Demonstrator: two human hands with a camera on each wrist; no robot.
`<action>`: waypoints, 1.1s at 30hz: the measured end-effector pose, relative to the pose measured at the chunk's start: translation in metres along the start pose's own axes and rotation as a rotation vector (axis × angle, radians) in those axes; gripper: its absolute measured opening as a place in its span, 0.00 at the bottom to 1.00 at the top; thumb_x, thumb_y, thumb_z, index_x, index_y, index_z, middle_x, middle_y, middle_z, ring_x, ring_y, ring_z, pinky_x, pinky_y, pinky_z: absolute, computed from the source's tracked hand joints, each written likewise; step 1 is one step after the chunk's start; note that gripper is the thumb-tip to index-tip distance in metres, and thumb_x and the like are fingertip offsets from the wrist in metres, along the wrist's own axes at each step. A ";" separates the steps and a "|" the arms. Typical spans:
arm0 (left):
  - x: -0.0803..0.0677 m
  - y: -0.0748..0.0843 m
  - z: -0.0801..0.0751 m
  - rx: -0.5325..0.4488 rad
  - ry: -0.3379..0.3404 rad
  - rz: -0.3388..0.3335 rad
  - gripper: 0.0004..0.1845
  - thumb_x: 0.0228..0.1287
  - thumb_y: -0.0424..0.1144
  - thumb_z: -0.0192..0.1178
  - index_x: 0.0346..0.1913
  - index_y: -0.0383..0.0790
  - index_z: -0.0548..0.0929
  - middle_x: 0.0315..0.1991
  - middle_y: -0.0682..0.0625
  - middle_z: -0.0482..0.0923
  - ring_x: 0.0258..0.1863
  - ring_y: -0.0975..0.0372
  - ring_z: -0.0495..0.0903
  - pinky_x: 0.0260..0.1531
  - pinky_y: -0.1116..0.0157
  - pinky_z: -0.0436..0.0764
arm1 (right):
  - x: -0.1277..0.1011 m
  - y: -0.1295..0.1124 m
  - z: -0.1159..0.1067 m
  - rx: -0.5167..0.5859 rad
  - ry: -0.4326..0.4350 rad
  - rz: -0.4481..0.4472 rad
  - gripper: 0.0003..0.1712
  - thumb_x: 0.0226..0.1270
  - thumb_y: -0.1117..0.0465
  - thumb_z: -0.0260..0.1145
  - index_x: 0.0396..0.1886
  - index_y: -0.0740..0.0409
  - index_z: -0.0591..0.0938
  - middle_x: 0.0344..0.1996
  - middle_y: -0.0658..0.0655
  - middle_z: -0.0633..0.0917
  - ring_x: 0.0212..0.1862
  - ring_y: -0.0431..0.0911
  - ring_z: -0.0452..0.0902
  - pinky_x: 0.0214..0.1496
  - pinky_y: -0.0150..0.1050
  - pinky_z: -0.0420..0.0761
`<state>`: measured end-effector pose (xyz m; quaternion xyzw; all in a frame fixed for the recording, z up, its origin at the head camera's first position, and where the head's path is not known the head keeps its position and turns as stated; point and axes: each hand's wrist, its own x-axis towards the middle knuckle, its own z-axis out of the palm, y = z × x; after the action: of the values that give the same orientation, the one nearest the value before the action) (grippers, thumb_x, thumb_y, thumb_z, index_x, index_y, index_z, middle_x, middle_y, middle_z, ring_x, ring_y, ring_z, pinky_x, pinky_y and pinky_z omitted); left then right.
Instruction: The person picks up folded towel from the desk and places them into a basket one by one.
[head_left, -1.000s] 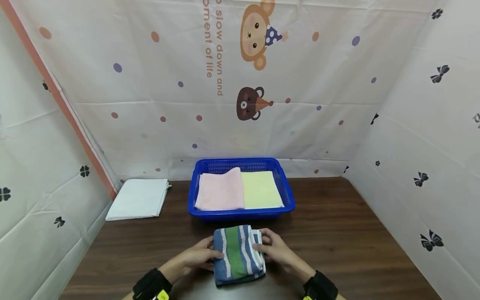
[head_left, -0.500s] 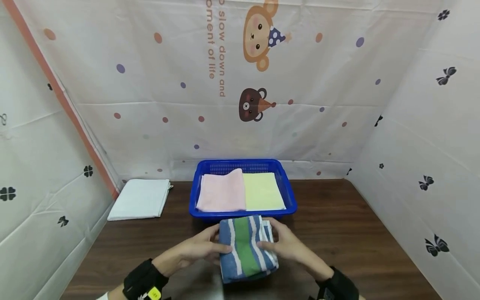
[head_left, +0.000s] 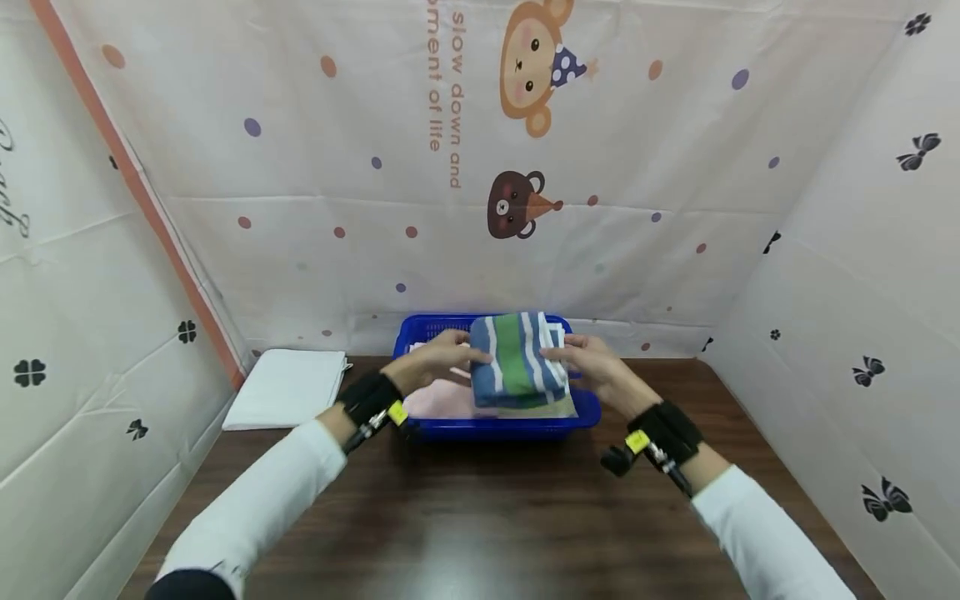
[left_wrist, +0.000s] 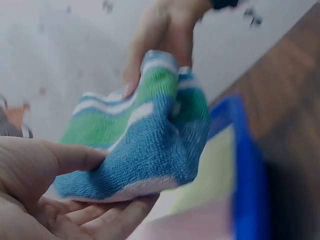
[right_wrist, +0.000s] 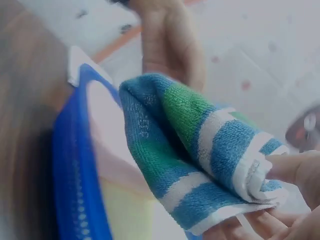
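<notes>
Striped towel (head_left: 517,360), folded thick with blue, green and white bands, is hanging in the air between two hands, directly above a blue basket (head_left: 585,410) at the far side of the table (head_left: 480,508). The left hand (head_left: 435,358) is gripping the towel's left edge and the right hand (head_left: 592,368) is gripping its right edge (both wrists are wearing black bands with small yellow tags). White sleeves are covering both forearms.

From the head camera, a pink cloth (head_left: 442,402) is showing in the basket's left half, mostly hidden behind the towel and hands. Only the wrist cameras are showing the grip closely. In the left wrist view, the left thumb is lying on top of the towel (left_wrist: 145,145) while the fingers (left_wrist: 115,215) are curling underneath, pinching the fold. In the right wrist view, the right fingers (right_wrist: 290,167) are pinching the towel's layered white edge (right_wrist: 200,150), and a pale yellow cloth (right_wrist: 127,212) is lying in the basket (right_wrist: 75,165) below, beside the pink one.

A folded white cloth (head_left: 288,398) is lying on the dark brown wooden table, left of the basket and apart from it. White sheets printed with coloured dots, a cartoon monkey, a bear and small black clovers and bows are enclosing the table on three sides.
</notes>
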<state>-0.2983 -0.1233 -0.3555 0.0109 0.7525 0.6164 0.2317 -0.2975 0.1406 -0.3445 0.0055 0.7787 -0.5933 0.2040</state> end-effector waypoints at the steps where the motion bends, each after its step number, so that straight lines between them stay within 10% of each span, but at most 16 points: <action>1: 0.010 0.004 -0.002 0.015 0.018 -0.019 0.38 0.68 0.38 0.67 0.74 0.29 0.62 0.54 0.38 0.83 0.46 0.54 0.86 0.52 0.55 0.87 | 0.008 -0.002 -0.003 0.016 0.005 0.012 0.51 0.73 0.54 0.67 0.83 0.62 0.47 0.82 0.64 0.53 0.81 0.63 0.52 0.78 0.62 0.62; 4: 0.035 0.009 -0.009 0.041 0.058 -0.080 0.37 0.65 0.39 0.70 0.72 0.29 0.66 0.45 0.42 0.84 0.37 0.57 0.86 0.47 0.57 0.88 | 0.027 -0.003 -0.008 -0.012 0.049 0.011 0.47 0.74 0.54 0.66 0.82 0.63 0.52 0.80 0.64 0.59 0.74 0.60 0.65 0.73 0.57 0.71; 6: 0.049 0.008 -0.009 0.040 0.068 -0.112 0.32 0.64 0.39 0.71 0.67 0.29 0.72 0.39 0.44 0.82 0.32 0.59 0.84 0.42 0.59 0.89 | 0.038 0.001 -0.010 -0.090 0.066 -0.024 0.38 0.74 0.56 0.65 0.76 0.69 0.64 0.60 0.67 0.78 0.52 0.53 0.78 0.58 0.50 0.80; 8: 0.060 0.005 -0.007 0.025 0.058 -0.136 0.26 0.64 0.37 0.70 0.61 0.29 0.77 0.37 0.45 0.82 0.28 0.60 0.84 0.39 0.61 0.89 | 0.047 0.007 -0.013 -0.186 0.085 -0.058 0.17 0.74 0.59 0.66 0.48 0.71 0.78 0.31 0.58 0.78 0.30 0.45 0.70 0.40 0.41 0.77; 10: 0.067 0.002 -0.003 0.028 0.038 -0.153 0.22 0.65 0.37 0.70 0.58 0.28 0.79 0.34 0.45 0.81 0.26 0.60 0.84 0.36 0.61 0.89 | 0.054 0.013 -0.015 -0.285 0.091 -0.097 0.23 0.73 0.62 0.66 0.22 0.59 0.63 0.19 0.50 0.59 0.23 0.42 0.53 0.30 0.38 0.67; 12: 0.070 -0.001 0.002 0.064 0.024 -0.155 0.20 0.66 0.37 0.69 0.55 0.29 0.78 0.33 0.44 0.82 0.25 0.59 0.85 0.34 0.61 0.89 | 0.059 0.020 -0.016 -0.352 0.090 -0.113 0.33 0.72 0.65 0.66 0.24 0.51 0.49 0.20 0.48 0.48 0.22 0.41 0.45 0.29 0.39 0.60; 22: 0.076 -0.011 0.008 0.266 0.015 -0.106 0.15 0.65 0.43 0.70 0.23 0.38 0.88 0.16 0.49 0.82 0.15 0.64 0.72 0.19 0.69 0.65 | 0.063 0.027 -0.018 -0.487 0.091 -0.054 0.33 0.69 0.67 0.68 0.16 0.49 0.54 0.13 0.46 0.53 0.17 0.39 0.50 0.30 0.42 0.84; 33: 0.078 -0.012 0.008 0.206 -0.048 -0.183 0.11 0.71 0.39 0.65 0.42 0.31 0.88 0.25 0.45 0.87 0.20 0.63 0.86 0.27 0.68 0.85 | 0.067 0.036 -0.012 -0.755 0.140 -0.084 0.16 0.68 0.62 0.70 0.24 0.58 0.74 0.17 0.52 0.72 0.21 0.48 0.81 0.29 0.44 0.88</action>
<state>-0.3618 -0.0955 -0.3937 -0.0190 0.8039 0.5117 0.3025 -0.3533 0.1468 -0.3966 -0.0613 0.9539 -0.2711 0.1134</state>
